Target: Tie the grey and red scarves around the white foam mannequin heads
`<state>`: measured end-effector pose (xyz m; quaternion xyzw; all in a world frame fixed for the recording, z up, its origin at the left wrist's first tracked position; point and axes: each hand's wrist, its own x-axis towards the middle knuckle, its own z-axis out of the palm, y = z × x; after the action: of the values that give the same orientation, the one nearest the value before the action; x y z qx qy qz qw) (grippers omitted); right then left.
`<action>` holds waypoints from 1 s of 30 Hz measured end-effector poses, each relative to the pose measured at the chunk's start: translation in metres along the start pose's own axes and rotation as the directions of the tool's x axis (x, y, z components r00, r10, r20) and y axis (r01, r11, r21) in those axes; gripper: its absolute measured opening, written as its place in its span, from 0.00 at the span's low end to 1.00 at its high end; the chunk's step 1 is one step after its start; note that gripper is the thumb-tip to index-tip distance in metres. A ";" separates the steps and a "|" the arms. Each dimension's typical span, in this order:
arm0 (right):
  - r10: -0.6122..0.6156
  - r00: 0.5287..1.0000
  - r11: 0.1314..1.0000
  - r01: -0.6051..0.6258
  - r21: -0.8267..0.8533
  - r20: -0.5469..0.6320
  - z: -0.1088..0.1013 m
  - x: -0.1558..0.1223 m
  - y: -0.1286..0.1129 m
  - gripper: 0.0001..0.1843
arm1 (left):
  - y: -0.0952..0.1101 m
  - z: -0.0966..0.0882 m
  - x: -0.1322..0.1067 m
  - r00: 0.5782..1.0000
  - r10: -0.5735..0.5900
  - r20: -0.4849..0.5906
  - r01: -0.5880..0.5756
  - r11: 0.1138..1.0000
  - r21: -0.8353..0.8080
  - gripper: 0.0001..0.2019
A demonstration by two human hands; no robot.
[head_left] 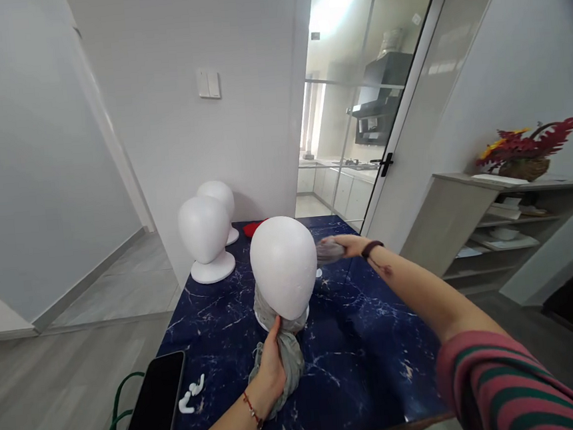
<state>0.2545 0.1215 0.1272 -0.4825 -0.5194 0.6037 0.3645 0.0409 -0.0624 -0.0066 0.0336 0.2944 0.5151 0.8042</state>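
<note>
A white foam mannequin head (285,265) stands upright on the dark blue marbled table (364,362). A grey scarf (292,358) wraps around its neck, and part of it bunches in front of the base. My left hand (271,369) is closed on the scarf just below the head's chin, with the thumb pointing up toward the neck. Out to the right and slightly behind the head, my right hand (342,245) grips another length of the scarf, stretched away from the neck. The head hides the scarf's path behind it.
Two more white foam heads, one nearer (204,229) and one farther (218,197), stand at the back left. A red item (252,230) lies behind the front head. A phone (155,404) and white earbuds (192,393) lie at left. A glass door (357,102) and shelf (460,220) are beyond.
</note>
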 end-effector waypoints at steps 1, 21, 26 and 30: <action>0.076 0.997 0.997 -0.076 -0.004 0.021 -0.013 -0.012 0.014 0.05 | 0.000 0.000 0.000 1.000 0.016 0.010 -0.016 1.000 0.006 0.22; -0.044 0.986 0.800 -0.063 0.597 0.163 0.190 -0.199 0.163 0.23 | 0.009 -0.005 0.006 0.988 0.058 0.141 -0.073 0.992 0.100 0.22; -0.091 0.994 0.878 0.108 0.466 -0.057 0.197 -0.177 0.171 0.21 | 0.014 -0.006 -0.011 0.996 0.082 -0.030 -0.066 0.927 0.370 0.13; -0.047 0.995 0.918 0.077 0.390 -0.086 0.184 -0.169 0.164 0.17 | 0.026 -0.017 -0.032 0.977 0.214 0.027 -0.183 0.756 0.629 0.11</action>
<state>0.1335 -0.1204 -0.0003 -0.4054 -0.3889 0.6651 0.4919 0.0019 -0.0814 0.0029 0.3187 0.4626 0.4702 0.6807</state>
